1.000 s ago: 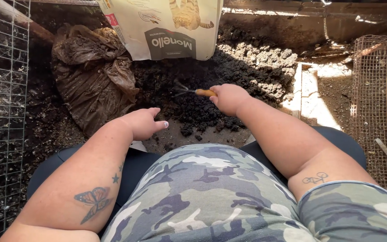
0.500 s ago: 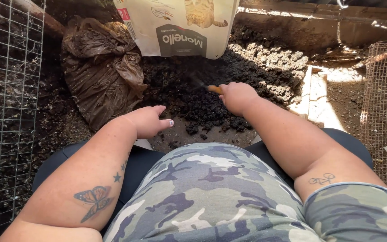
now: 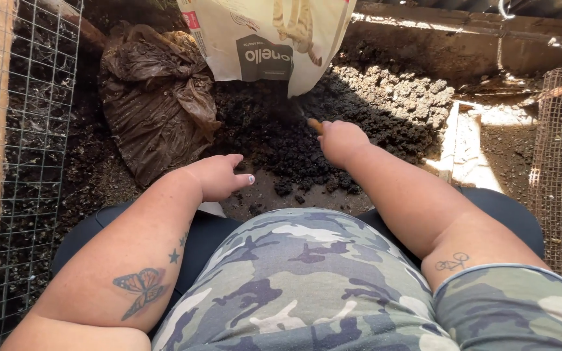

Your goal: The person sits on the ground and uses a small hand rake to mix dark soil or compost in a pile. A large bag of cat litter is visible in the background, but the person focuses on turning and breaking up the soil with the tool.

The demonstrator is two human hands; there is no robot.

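The right hand [image 3: 341, 142] is closed around the orange handle of a small digging tool [image 3: 314, 125], whose working end is sunk into a heap of dark crumbly soil [image 3: 281, 140] just below a pale printed paper sack [image 3: 265, 39]. The left hand [image 3: 219, 175] hovers empty, fingers loosely curled, near a crumpled brown plastic bag [image 3: 154, 104]. Wire mesh panels [image 3: 24, 130] flank the pit.

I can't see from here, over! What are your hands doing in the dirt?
Right hand gripping orange-handled tool, digging dark soil. Left hand empty, fingers loosely curled. Pale sack standing behind the tool.
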